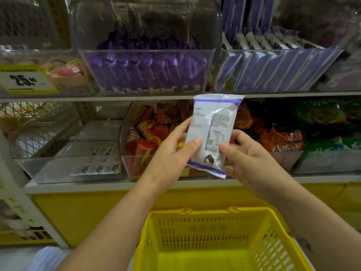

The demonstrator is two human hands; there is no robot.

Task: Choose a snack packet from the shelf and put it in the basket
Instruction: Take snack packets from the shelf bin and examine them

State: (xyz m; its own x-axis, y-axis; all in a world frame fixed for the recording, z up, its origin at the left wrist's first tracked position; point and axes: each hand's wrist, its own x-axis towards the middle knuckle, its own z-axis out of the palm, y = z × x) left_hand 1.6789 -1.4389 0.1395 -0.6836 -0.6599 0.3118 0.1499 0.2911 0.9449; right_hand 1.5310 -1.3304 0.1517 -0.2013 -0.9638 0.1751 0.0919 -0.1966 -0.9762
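The snack packet (212,133) is up in the air in front of the lower shelf (78,187), held between both hands and well above the basket (195,237), not in it. It is white with purple bands at its top and bottom ends. It stands nearly upright with its top leaning a little to the right, and its back seam and small printed text face the camera.

The left hand (172,151) has its grip closed on the packet's lower left side, thumb pressed on the near face and fingers reaching up behind the left edge. The right hand (248,155) has its grip closed on the lower right side, thumb on the near face and fingers curled behind the right edge. Both forearms reach up from the bottom of the view.

Right behind the packet, a clear bin (132,165) on the lower shelf holds red packets (154,124). To its right lie orange packets (273,137) and then green packets (322,114). To its left is another clear bin (48,173) with printed labels lying flat in it.

On the upper shelf (58,98), a clear bin holds a row of dark purple packets (148,71). Just beside it on the right stand paler purple and white packs (273,69). At far left a yellow price tag (23,81) reads 25.

The yellow slotted basket sits at the bottom, between the forearms, in front of the yellow panel (88,212) under the shelf.
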